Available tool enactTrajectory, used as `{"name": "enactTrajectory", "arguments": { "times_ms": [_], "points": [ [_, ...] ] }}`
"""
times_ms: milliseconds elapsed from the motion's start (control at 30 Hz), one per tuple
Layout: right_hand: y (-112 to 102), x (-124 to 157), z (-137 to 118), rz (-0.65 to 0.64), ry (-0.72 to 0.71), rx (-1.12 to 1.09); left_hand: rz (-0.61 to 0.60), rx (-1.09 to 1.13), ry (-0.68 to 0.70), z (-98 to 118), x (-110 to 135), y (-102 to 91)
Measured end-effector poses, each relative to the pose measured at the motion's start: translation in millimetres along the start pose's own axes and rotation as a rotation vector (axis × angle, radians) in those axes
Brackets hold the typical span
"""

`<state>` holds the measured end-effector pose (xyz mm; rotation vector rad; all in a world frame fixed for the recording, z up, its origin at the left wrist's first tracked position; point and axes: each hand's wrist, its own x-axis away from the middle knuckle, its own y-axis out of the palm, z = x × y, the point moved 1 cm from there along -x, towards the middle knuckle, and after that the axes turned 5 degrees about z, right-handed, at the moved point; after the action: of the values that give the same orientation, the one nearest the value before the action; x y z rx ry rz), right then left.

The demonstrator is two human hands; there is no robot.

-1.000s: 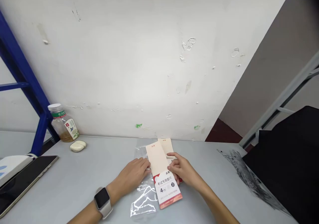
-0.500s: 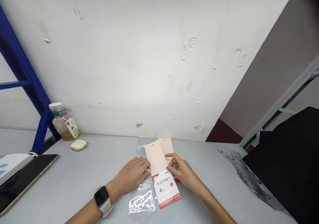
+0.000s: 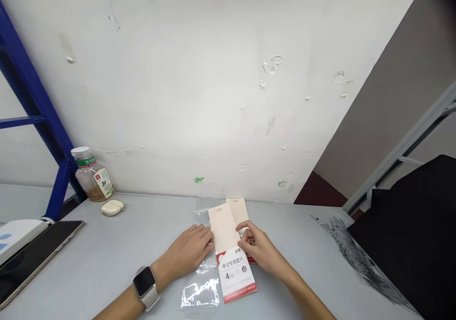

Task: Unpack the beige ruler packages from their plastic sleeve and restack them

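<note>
A long cream card (image 3: pixel 224 225) with a white-and-red printed lower part lies slightly tilted on the desk between my hands. My right hand (image 3: pixel 262 249) pinches its right edge between thumb and bent fingers. Over a clear plastic sleeve (image 3: pixel 201 289), left of the card, my left hand (image 3: pixel 188 249) is closed, with thumb and fingertips gripping the sleeve beside the card's left edge. A second cream card (image 3: pixel 239 209) sits behind the first, partly covered by it and by my right hand. A smartwatch (image 3: pixel 145 282) is on my left wrist.
On the left stand a plastic jar (image 3: pixel 93 175), a small cream case (image 3: pixel 112 207), a dark-screened tablet or phone (image 3: pixel 35 258) and a white box (image 3: pixel 21 237). A black item (image 3: pixel 409 234) lies at right. The wall (image 3: pixel 213 97) borders the grey desk (image 3: pixel 149 220).
The front card has turned a little more upright, its lower end shifting slightly left and towards me. Both hands stay nearly in place. The plastic sleeve's lower end has moved slightly left.
</note>
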<state>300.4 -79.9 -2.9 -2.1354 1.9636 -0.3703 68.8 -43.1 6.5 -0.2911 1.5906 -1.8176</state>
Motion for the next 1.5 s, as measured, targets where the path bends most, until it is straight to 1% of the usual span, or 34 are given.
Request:
{"name": "enactTrajectory", "arguments": {
  "times_ms": [167,400,567,667,800,867,933,1133,1233,1367,1500],
  "points": [
    [8,0,2,0.000,0.018,-0.084,0.021,-0.007,0.009,2,-1,-1.7],
    [9,4,-4,0.027,-0.020,0.016,0.009,-0.038,0.015,2,-1,-0.7],
    [19,9,-12,0.056,-0.028,0.032,-0.009,-0.057,0.003,1,-1,0.3],
    [17,8,-11,0.048,-0.027,0.031,-0.009,-0.068,0.017,0,-1,-0.4],
    [8,5,-5,-0.051,0.061,-0.072,-0.008,-0.088,0.035,-1,0,-1.5],
    [5,3,-3,-0.078,0.118,-0.129,0.005,-0.086,0.048,-1,0,-1.6],
    [5,2,-1,-0.093,0.145,-0.166,0.018,-0.092,0.065,-1,0,-1.3],
    [20,1,2,-0.096,0.146,-0.241,0.073,-0.170,0.135,3,-2,1.0],
    [28,2,1,-0.078,0.142,-0.268,0.079,-0.206,0.158,5,-2,1.6],
    [29,2,-1,-0.057,0.158,-0.290,0.052,-0.214,0.121,4,-2,1.2],
    [19,0,0,-0.064,0.168,-0.311,0.043,-0.116,0.042,-1,-2,0.2]
  ]
}}
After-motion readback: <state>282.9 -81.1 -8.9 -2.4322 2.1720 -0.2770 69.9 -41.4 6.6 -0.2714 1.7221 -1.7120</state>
